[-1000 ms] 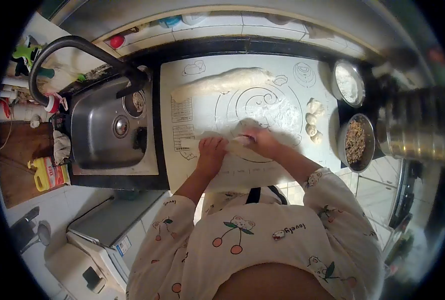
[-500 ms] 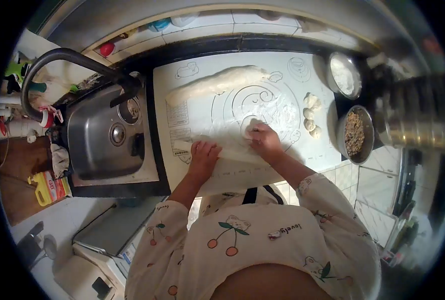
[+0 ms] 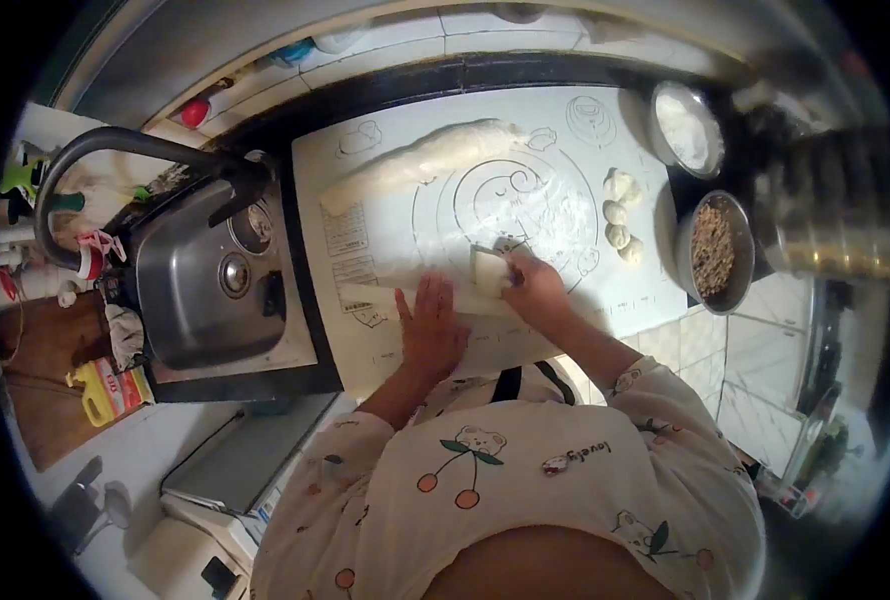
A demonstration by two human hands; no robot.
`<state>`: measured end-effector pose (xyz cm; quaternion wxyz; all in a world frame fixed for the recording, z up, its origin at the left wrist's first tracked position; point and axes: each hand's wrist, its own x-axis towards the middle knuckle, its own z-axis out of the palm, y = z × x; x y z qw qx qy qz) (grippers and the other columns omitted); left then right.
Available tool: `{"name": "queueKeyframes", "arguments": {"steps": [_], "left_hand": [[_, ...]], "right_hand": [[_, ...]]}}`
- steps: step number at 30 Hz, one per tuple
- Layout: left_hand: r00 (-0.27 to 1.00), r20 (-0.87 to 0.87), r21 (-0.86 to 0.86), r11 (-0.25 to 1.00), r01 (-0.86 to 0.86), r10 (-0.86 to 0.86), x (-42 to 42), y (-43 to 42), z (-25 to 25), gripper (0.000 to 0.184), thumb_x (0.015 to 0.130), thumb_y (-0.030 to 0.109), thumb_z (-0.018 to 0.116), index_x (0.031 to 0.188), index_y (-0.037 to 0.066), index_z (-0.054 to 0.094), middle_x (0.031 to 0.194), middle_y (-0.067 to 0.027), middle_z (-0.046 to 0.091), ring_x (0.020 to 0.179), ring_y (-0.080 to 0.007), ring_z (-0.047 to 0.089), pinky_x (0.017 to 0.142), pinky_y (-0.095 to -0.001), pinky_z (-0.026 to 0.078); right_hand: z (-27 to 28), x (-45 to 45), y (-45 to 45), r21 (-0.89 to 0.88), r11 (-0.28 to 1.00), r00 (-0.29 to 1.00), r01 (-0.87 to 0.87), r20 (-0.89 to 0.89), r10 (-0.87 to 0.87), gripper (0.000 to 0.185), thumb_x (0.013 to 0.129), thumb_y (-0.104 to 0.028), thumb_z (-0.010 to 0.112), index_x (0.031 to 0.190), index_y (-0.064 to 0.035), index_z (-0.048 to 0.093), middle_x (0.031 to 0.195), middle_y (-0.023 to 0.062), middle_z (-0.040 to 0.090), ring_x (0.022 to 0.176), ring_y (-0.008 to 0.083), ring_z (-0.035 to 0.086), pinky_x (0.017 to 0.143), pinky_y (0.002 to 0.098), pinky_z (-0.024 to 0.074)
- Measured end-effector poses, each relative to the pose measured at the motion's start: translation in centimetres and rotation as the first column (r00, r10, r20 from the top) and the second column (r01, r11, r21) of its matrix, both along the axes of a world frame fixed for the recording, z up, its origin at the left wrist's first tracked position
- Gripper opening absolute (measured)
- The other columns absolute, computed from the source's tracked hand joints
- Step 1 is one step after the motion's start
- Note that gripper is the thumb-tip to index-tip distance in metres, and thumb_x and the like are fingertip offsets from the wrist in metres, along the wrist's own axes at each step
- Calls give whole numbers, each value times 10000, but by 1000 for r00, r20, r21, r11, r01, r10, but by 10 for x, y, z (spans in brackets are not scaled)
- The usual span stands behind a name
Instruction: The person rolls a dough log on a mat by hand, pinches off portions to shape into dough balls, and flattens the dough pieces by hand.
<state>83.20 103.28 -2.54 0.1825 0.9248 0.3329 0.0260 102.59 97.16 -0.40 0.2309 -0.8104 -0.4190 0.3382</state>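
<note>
My right hand [image 3: 537,290] pinches the near right edge of a small flattened dough wrapper [image 3: 491,272], which lies on a white printed baking mat [image 3: 370,345]. To its left, my left hand [image 3: 435,325] rests with fingers stretched over a pale rolling pin [image 3: 365,296]. The pin runs sideways under the palm, its right part close to the wrapper's near edge. Farther back on the mat lies a long, thick roll of dough [image 3: 425,162]. Several small dough pieces [image 3: 617,213] sit near the mat's right side.
Right of the mat stand a metal bowl of white flour [image 3: 683,132] and another with brown chopped filling [image 3: 717,255]. Stacked metal steamers [image 3: 830,220] rise beyond them. On the left is a steel sink [image 3: 190,325] with a black faucet [image 3: 135,140].
My left hand has moved right along the rolling pin and flattened over it. My right hand has shifted slightly nearer me with the dough wrapper. The camera view has tilted a little.
</note>
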Motion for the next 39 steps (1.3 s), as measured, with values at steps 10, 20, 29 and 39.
{"name": "queueKeyframes", "arguments": {"steps": [10, 20, 29, 39], "left_hand": [[995, -13, 17, 995, -102, 102, 42, 3, 1, 716, 797, 325, 549, 1385, 18, 278, 1443, -188, 247, 1357, -336, 203, 1066, -589, 50], [974, -72, 178, 964, -197, 213, 75, 12, 5, 721, 840, 347, 495, 1416, 15, 216, 1480, -214, 161, 1376, -381, 134, 1055, -612, 56], [989, 26, 126, 981, -145, 143, 97, 35, 3, 703, 844, 355, 497, 1419, 42, 241, 1485, -234, 117, 1371, -412, 118, 1055, -612, 75], [989, 101, 188, 974, -124, 106, 89, 31, -3, 686, 847, 365, 519, 1406, 53, 273, 1468, -227, 189, 1372, -380, 141, 1049, -613, 121]], "right_hand": [[-14, 53, -13, 89, 990, 993, 110, 41, -114, 398, 663, -184, 657, 1038, -59, 609, 913, 160, 635, 845, 322, 613, 745, 385, 499], [-5, 42, 4, 93, 939, 934, -332, 174, 314, 332, 724, -98, 597, 1056, -104, 594, 983, 154, 578, 897, 342, 579, 792, 420, 473], [-16, 58, 27, 208, 922, 945, -327, 76, 318, 244, 733, -49, 563, 964, -79, 637, 951, 164, 607, 885, 346, 575, 804, 435, 457], [-22, 54, 34, 269, 906, 945, -327, 85, 316, 187, 728, -133, 639, 903, -67, 630, 814, 163, 612, 779, 360, 587, 704, 444, 468]]}}
